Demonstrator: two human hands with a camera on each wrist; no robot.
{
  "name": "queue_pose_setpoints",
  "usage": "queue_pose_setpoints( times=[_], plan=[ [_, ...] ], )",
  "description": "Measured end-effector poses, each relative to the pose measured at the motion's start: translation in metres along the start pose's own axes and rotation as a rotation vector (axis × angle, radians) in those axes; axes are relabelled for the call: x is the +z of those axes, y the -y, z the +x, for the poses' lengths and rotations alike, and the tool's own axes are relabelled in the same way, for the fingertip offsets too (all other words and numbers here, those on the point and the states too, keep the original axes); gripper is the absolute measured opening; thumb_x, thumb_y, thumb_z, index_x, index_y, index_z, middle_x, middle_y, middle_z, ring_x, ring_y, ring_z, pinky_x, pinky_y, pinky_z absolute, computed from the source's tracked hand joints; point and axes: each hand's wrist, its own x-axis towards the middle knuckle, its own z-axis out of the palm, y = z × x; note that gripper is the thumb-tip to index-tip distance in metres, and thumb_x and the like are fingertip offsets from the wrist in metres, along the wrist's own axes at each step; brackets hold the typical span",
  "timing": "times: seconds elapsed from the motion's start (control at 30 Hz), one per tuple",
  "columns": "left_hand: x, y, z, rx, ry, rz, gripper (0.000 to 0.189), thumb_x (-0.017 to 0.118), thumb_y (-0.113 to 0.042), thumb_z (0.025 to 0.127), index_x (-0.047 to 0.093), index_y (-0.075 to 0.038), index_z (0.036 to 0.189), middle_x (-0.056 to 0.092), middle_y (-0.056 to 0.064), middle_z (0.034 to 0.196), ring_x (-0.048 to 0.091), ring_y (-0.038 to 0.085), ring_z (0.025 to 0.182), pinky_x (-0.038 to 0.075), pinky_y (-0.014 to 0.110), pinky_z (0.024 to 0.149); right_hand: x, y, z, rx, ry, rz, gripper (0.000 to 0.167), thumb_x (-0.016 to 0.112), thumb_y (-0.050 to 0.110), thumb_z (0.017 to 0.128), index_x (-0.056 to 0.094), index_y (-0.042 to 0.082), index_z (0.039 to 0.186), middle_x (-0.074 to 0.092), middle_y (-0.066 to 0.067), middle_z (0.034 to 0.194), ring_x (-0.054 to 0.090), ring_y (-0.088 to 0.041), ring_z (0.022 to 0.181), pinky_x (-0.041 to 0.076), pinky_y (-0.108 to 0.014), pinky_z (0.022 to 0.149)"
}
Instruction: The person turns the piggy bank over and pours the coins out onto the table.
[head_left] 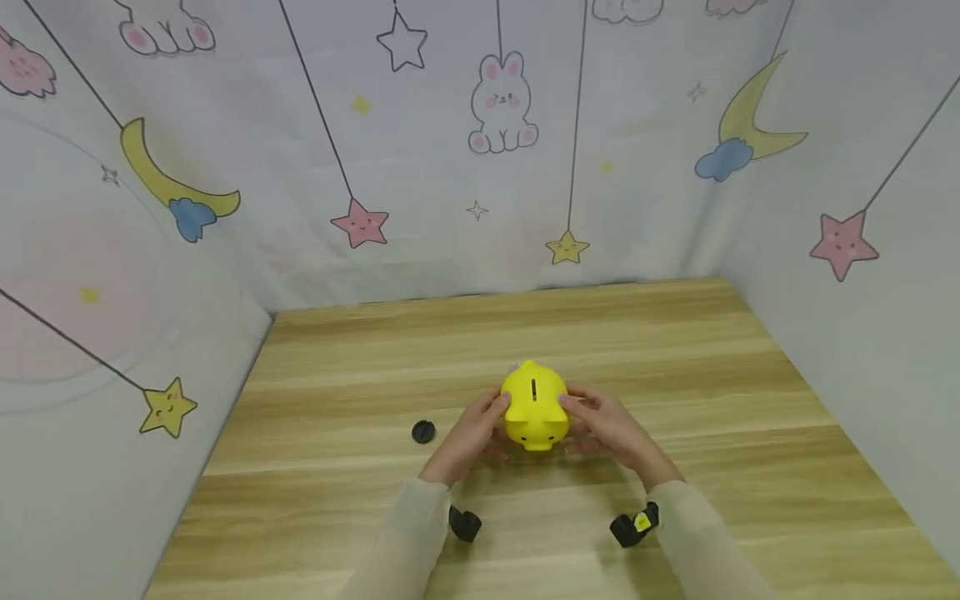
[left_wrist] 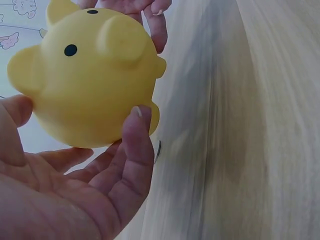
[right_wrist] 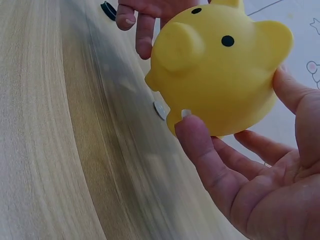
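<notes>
A yellow piggy bank (head_left: 536,408) with a dark coin slot on its back is held between both hands, its snout facing me. My left hand (head_left: 472,429) grips its left side, thumb near the ear and fingers curled underneath in the left wrist view. On the opposite side my right hand (head_left: 611,425) holds it the same way, and its thumb rests by the other ear. In the right wrist view the pig's feet hang over the wooden surface, and a silver coin (right_wrist: 159,109) shows behind them. The pig's underside is hidden.
A round black plug (head_left: 423,431) lies on the wooden table (head_left: 337,358), left of the left hand. White fabric walls (head_left: 450,167) printed with stars, moons and rabbits enclose the table at the back and both sides. A black camera mount (head_left: 465,525) sits on the left wrist.
</notes>
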Motion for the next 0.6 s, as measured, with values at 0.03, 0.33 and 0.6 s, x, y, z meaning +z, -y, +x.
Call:
queue_pose_setpoints(
  times=[0.03, 0.33, 0.6],
  plan=[
    [-0.0002, 0.0006, 0.0002, 0.008, 0.005, 0.002, 0.071, 0.044, -0.057, 0.101, 0.032, -0.011, 0.155, 0.054, 0.012, 0.131, 0.063, 0.028, 0.093, 0.057, 0.044, 0.073, -0.0006, -0.0010, 0.0004, -0.008, 0.006, 0.003, 0.072, 0.061, 0.042, 0.099, 0.035, -0.001, 0.151, 0.059, -0.023, 0.127, 0.070, -0.031, 0.091, 0.058, -0.046, 0.076],
    [-0.0008, 0.0042, 0.0006, 0.028, 0.017, 0.012, 0.069, 0.045, -0.054, 0.102, 0.031, -0.013, 0.156, 0.058, 0.011, 0.124, 0.063, 0.027, 0.092, 0.056, 0.047, 0.076, -0.0015, -0.0086, 0.0015, -0.032, 0.026, 0.027, 0.069, 0.061, 0.036, 0.100, 0.033, -0.002, 0.151, 0.058, -0.023, 0.129, 0.068, -0.029, 0.094, 0.058, -0.046, 0.077],
    [-0.0024, 0.0047, 0.0005, 0.053, 0.026, 0.019, 0.070, 0.051, -0.054, 0.100, 0.027, -0.022, 0.158, 0.048, 0.012, 0.138, 0.061, 0.030, 0.105, 0.053, 0.051, 0.084, -0.0054, -0.0103, 0.0014, -0.078, 0.064, 0.062, 0.067, 0.061, 0.026, 0.101, 0.028, -0.001, 0.154, 0.041, -0.031, 0.145, 0.063, -0.034, 0.109, 0.055, -0.050, 0.084]
  ],
)
